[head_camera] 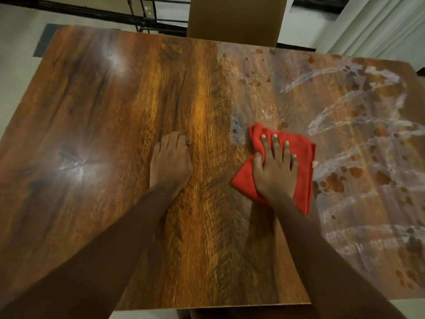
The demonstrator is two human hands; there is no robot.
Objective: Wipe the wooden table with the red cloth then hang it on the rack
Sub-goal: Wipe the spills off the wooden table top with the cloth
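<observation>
One wooden surface shows wet streaks right of and beyond the one red cloth. I'd sweep there next with even, overlapping strokes. One rack stands far beyond the cloth. Two hands: the right hand is spread flat on the cloth; the left hand, left of it, braces with fingers together.

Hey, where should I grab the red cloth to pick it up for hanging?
Pinch the bunched far-left corner of the red cloth, just beyond the fingers of the right hand, coming from above. The cloth lies folded flat on the wooden table. That corner looks rumpled and raised, so it is probably easiest to catch.
</observation>
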